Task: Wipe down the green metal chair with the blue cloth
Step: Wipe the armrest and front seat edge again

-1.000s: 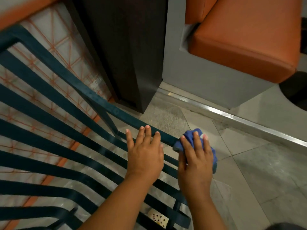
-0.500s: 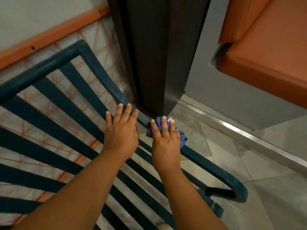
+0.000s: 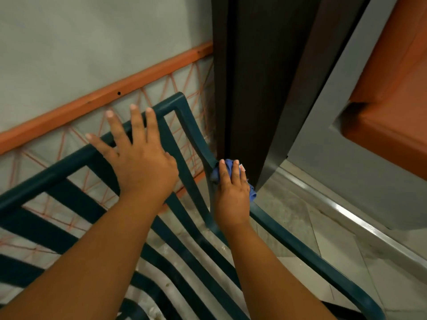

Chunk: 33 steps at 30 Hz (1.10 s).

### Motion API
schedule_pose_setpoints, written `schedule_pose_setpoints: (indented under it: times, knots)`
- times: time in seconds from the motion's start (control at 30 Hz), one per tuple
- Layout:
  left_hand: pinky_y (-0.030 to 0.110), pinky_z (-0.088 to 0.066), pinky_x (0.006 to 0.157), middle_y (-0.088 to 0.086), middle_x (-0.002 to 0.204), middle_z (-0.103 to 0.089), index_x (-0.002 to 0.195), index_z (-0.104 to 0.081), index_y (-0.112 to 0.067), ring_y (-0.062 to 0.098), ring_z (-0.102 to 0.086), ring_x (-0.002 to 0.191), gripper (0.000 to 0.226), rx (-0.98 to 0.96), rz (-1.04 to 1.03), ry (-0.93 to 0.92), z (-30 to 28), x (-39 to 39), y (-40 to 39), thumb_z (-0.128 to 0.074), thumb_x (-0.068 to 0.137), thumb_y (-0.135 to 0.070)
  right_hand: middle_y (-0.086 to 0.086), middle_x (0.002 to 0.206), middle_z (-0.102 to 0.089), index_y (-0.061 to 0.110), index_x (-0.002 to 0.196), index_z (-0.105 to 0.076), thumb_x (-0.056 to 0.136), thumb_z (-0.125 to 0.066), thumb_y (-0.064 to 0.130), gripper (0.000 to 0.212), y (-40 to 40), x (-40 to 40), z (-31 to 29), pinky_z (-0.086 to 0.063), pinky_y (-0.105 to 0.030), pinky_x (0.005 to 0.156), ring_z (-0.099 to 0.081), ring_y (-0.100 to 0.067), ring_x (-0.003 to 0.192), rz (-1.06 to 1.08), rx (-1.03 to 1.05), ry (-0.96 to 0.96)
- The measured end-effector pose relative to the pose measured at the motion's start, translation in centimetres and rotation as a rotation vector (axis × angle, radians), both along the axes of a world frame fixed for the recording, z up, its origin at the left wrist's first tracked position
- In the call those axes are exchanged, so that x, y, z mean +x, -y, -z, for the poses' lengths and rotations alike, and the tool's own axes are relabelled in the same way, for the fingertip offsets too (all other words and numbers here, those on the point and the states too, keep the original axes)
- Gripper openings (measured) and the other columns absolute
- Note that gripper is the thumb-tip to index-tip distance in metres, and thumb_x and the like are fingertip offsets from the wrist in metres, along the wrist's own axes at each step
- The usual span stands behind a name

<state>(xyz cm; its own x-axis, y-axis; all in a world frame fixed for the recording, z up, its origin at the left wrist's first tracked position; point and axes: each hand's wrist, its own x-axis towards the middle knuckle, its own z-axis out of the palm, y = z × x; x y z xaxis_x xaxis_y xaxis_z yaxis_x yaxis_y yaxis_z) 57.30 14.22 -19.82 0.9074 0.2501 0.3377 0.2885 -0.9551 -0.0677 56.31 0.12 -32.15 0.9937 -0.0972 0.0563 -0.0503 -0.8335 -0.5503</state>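
The green metal chair point(image 3: 187, 121) fills the lower left, its slatted back and seat seen from above. The right armrest runs from the back's corner down to the lower right. My right hand point(image 3: 232, 195) presses the bunched blue cloth point(image 3: 227, 166) onto that armrest where it meets the back, fingers curved over the cloth. My left hand point(image 3: 141, 158) lies over the top rail of the chair's back with its fingers spread and straight. Most of the cloth is hidden under my right hand.
A dark brown post point(image 3: 254, 88) stands right beside the armrest and the cloth. An orange padded bench point(image 3: 392, 88) on a grey base is at the right. A grey wall with an orange strip point(image 3: 104, 100) is behind the chair. Tiled floor lies below.
My right hand has slid the cloth up the armrest toward the chair's back. My left hand has moved from the armrest up to the top rail and spread its fingers.
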Motion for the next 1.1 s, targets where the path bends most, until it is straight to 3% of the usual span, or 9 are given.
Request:
schedule_pose_setpoints:
  times: [0.1,0.27,0.4,0.57,0.67,0.8,0.9,0.97,1.1]
  knots:
    - [0.063,0.009,0.110,0.004,0.161,-0.001,0.153,-0.001,-0.022,0.037,0.005,0.145,0.082,-0.014,0.033,-0.005,-0.4,0.1,-0.2,-0.051,0.088,-0.034,-0.003,0.161,-0.001,0.030,0.151,-0.003,0.097,-0.045,0.012,0.070,-1.6,1.6,-2.1,-0.017,-0.041,0.119,-0.001,-0.021,0.147,0.000,0.167,0.058]
    - [0.062,0.001,0.114,0.004,0.160,-0.001,0.152,0.006,-0.022,0.038,0.001,0.144,0.092,0.009,0.036,-0.014,-0.2,0.1,-0.1,-0.058,0.086,-0.030,0.000,0.160,-0.008,0.025,0.152,-0.008,0.095,-0.046,0.010,0.070,-4.6,5.9,-5.6,-0.024,-0.039,0.114,-0.015,-0.018,0.145,0.000,0.344,0.132]
    - [0.062,-0.001,0.114,0.005,0.160,-0.001,0.152,0.008,-0.020,0.038,-0.002,0.144,0.096,0.025,0.055,-0.032,-0.3,0.0,-0.4,-0.060,0.085,-0.029,0.003,0.160,-0.006,0.027,0.152,-0.006,0.098,-0.045,0.013,0.067,-4.0,4.7,-4.5,-0.014,-0.028,0.112,-0.005,-0.012,0.146,-0.066,0.344,0.186]
    - [0.061,0.004,0.113,0.006,0.159,-0.002,0.151,0.007,-0.020,0.039,-0.004,0.143,0.093,-0.011,0.081,-0.007,-0.4,-0.2,-0.5,-0.056,0.084,-0.017,0.001,0.160,-0.011,0.024,0.151,-0.012,0.097,-0.047,0.013,0.065,-3.1,3.0,-2.5,-0.018,-0.039,0.119,-0.007,-0.014,0.146,0.042,0.335,0.112]
    - [0.060,0.005,0.112,0.006,0.159,-0.002,0.152,0.007,-0.019,0.039,-0.003,0.143,0.092,-0.026,0.089,-0.011,-0.6,-0.2,-0.6,-0.055,0.084,-0.017,0.000,0.159,-0.017,0.024,0.151,-0.016,0.097,-0.049,0.015,0.065,-4.9,4.7,-5.4,-0.019,-0.040,0.118,-0.014,-0.016,0.145,0.060,0.437,0.134]
    - [0.059,0.004,0.114,0.006,0.159,-0.002,0.152,0.005,-0.019,0.038,-0.004,0.143,0.086,-0.036,0.103,-0.011,-0.9,-0.2,-0.8,-0.050,0.086,-0.012,-0.006,0.157,-0.023,0.018,0.150,-0.023,0.098,-0.049,0.017,0.058,-7.2,8.1,-11.9,-0.024,-0.038,0.117,-0.021,-0.022,0.144,-0.086,0.581,0.296]
    - [0.057,0.004,0.114,0.005,0.159,-0.002,0.152,0.001,-0.017,0.036,-0.004,0.144,0.080,-0.054,0.109,-0.010,-0.9,-0.1,-0.9,-0.050,0.091,-0.013,-0.013,0.141,-0.048,0.010,0.137,-0.049,0.088,-0.052,0.007,0.048,-8.2,9.8,-14.8,-0.027,-0.038,0.114,-0.038,-0.029,0.135,-0.329,0.373,0.456]
    - [0.054,0.007,0.114,0.005,0.160,0.000,0.152,0.001,-0.013,0.035,-0.001,0.145,0.078,-0.069,0.117,-0.023,-1.0,-0.1,-1.1,-0.049,0.092,-0.015,-0.013,0.116,-0.064,0.011,0.118,-0.063,0.079,-0.050,0.017,0.042,-8.5,10.7,-15.2,-0.036,-0.041,0.102,-0.054,-0.032,0.114,-0.437,0.190,0.464]
    - [0.047,0.018,0.112,0.009,0.159,0.014,0.150,0.010,-0.009,0.025,0.017,0.145,0.085,-0.149,0.147,-0.060,-1.4,-1.7,-2.6,-0.048,0.089,-0.012,-0.008,0.110,-0.063,0.018,0.108,-0.064,0.080,-0.043,0.029,0.036,-8.2,11.6,-15.6,-0.037,-0.041,0.097,-0.050,-0.029,0.108,-0.423,0.096,0.316]
